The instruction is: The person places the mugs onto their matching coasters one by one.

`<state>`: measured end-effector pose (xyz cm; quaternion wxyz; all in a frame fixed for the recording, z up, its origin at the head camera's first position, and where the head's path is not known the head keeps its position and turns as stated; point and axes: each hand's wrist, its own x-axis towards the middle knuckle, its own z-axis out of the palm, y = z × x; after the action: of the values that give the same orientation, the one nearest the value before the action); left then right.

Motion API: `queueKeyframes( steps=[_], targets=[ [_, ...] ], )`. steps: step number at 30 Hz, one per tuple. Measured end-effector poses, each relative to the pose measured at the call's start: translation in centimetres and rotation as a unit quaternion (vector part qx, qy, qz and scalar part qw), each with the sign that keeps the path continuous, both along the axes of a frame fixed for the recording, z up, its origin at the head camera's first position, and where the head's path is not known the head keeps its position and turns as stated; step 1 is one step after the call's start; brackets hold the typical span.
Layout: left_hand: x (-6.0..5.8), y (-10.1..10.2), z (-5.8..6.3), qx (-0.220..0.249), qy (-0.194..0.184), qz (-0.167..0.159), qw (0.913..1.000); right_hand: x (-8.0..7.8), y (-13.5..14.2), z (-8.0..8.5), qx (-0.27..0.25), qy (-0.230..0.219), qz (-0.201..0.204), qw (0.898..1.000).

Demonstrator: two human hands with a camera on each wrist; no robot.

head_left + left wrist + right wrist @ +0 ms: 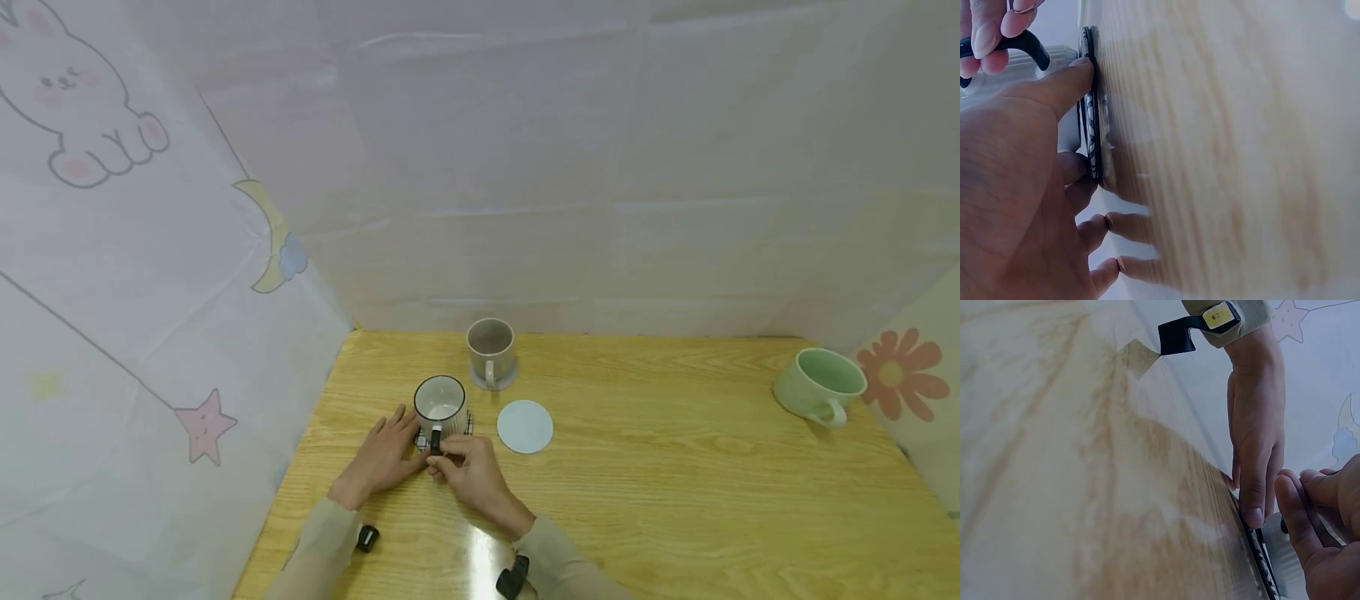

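A white mug (441,402) with a dark rim and black handle stands on a black-and-white patterned coaster (470,422). My right hand (474,477) pinches the mug's handle between thumb and fingers. On the left side of the mug, my left hand (382,457) rests with fingers spread on the table. Its thumb touches the near edge of the coaster in the left wrist view, where the coaster (1090,106) shows edge-on; an index finger lies by the far edge. The right wrist view shows the left hand (1257,437) and the right-hand fingers (1297,515) close together.
Behind stands a grey-beige mug (491,342) on a pale round coaster (507,379). A light blue round coaster (525,427) lies to the right of the hands. Far right on the wooden table (660,483) is a green mug (825,383). A patterned sheet (525,167) hangs behind.
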<state>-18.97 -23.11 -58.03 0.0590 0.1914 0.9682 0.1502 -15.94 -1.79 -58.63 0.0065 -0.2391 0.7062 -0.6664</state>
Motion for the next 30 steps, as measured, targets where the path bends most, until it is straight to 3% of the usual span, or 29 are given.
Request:
queueKeyframes(
  steps=[14, 30],
  targets=[
    [-0.11, 0.05, 0.20, 0.005, -0.005, 0.002, 1.0000, -0.05, -0.14, -0.19, -0.008, -0.016, 0.014, 1.000],
    [0.08, -0.20, 0.26, 0.007, -0.004, 0.005, 1.0000, 0.28, -0.71, -0.08, 0.020, 0.001, -0.005, 1.000]
  ],
)
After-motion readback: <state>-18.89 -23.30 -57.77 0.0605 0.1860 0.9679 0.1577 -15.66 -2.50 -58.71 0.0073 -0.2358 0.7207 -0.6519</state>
